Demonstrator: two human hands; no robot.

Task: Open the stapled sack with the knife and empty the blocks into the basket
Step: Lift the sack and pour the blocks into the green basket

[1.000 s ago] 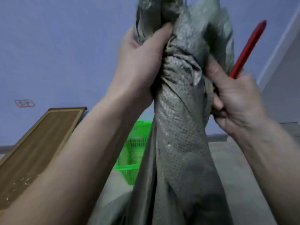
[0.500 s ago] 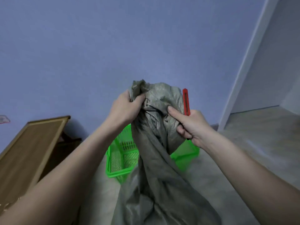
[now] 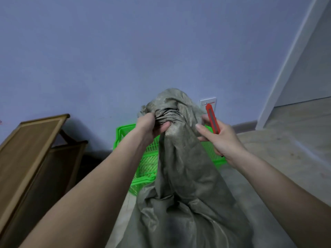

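Left hand (image 3: 152, 127) clenched bunched grey woven sack (image 3: 180, 158) | right hand (image 3: 221, 138) gripped red utility knife (image 3: 212, 118), fingertips touching sack | green plastic basket (image 3: 143, 158) behind

No text, label, brand or number can be read anywhere in the view. The sack (image 3: 180, 158), the knife (image 3: 212, 118) and the basket (image 3: 143, 179) carry no lettering that shows. A white wall plate (image 3: 208, 102) behind the knife bears a thin red line, too small to make out as a sign or words. At the far left edge of the wall (image 3: 125, 51) a small red mark is cut off and unreadable.
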